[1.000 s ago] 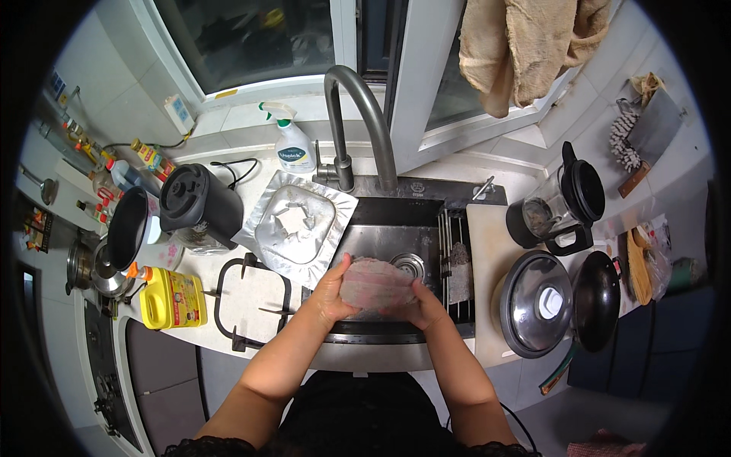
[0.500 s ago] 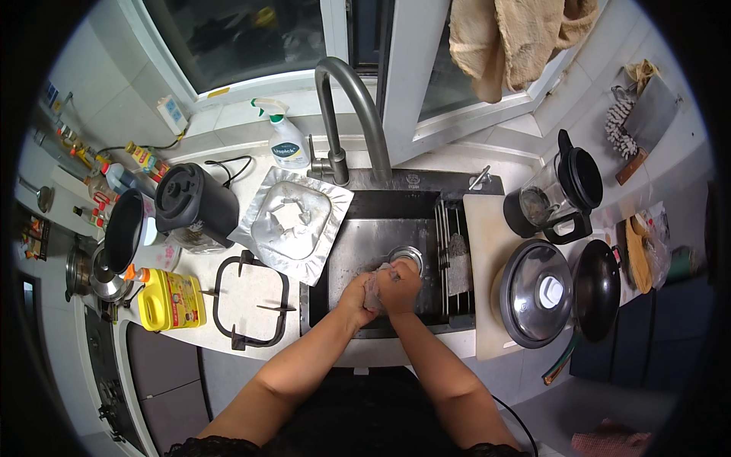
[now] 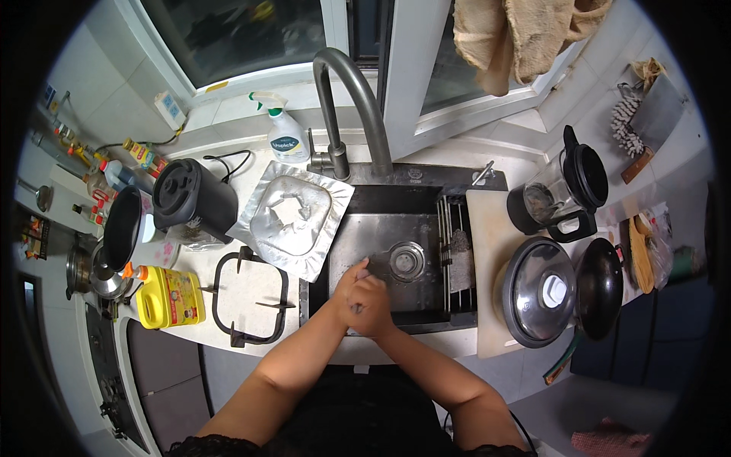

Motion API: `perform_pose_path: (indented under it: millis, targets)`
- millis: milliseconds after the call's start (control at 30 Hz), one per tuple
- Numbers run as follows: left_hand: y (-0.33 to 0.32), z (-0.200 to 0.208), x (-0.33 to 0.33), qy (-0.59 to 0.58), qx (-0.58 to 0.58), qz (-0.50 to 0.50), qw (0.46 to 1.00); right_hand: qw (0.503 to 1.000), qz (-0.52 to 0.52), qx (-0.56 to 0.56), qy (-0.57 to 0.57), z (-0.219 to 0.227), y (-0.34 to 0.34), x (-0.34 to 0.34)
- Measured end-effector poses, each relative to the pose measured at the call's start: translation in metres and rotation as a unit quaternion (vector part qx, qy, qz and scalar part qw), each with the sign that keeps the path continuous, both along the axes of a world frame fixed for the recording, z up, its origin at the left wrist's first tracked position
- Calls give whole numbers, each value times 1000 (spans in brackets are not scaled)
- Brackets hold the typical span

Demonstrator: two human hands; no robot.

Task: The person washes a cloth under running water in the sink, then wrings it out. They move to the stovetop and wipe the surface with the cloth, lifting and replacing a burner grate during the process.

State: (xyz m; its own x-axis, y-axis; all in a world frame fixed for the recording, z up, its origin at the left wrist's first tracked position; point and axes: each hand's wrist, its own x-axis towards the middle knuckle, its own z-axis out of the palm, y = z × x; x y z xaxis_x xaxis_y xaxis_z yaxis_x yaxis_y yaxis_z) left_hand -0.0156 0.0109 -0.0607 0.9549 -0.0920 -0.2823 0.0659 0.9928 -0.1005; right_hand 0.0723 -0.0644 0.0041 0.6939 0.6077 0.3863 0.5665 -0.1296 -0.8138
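Note:
My two hands are pressed together over the front left part of the dark metal sink (image 3: 381, 236). My right hand (image 3: 371, 312) is closed over a wadded grey cloth (image 3: 355, 308), of which only a scrap shows between the hands. Pressed against it from the left, my left hand (image 3: 346, 288) is closed too, its fingers partly hidden by the right. The round drain (image 3: 406, 261) lies just beyond the hands. Above the back of the sink arches a grey faucet (image 3: 352, 84); no stream of water shows.
Left of the sink lie a foil sheet (image 3: 266, 221), a black burner grate (image 3: 285, 305) and a yellow jug (image 3: 167, 297). A spray bottle (image 3: 288, 141) stands behind. On the right are a rack (image 3: 448, 259), cutting board (image 3: 487, 305), lidded pot (image 3: 537, 293), pan (image 3: 599, 289) and blender jug (image 3: 552, 202).
Both hands have drawn back toward me and a little left, uncovering the drain. The right hand now wraps over the left, and the cloth is mostly hidden.

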Motion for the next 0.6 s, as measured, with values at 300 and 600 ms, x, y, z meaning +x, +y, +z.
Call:
perform_pose_path:
  millis: [300, 600]
  targets:
    - [-4, 47, 9, 12, 48, 18, 999, 999, -22, -45, 17, 8, 0, 6]
    - [-23, 47, 22, 247, 109, 91, 959, 986, -63, -44, 146, 23, 4, 16]
